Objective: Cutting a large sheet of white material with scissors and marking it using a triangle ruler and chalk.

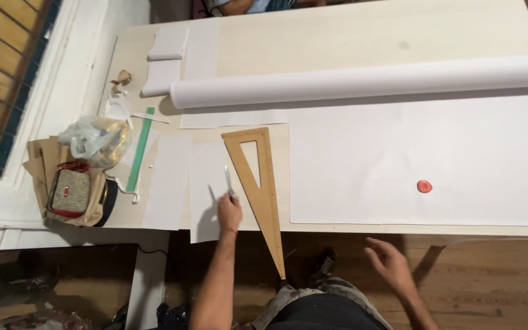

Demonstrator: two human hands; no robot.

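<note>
Pale tabletop (362,36): your left hand (230,211) grips a white pen (228,180) beside the wooden set square (263,183); right hand (389,260) hovers open. Unpinned, the set square could slide.

I saw one package: a crumpled clear plastic bag (96,139) with something yellowish inside, knotted at the top, on the far-left part of the desk (337,36), just above a small woven pouch (71,192). I saw no labels, signs or screens.
</note>
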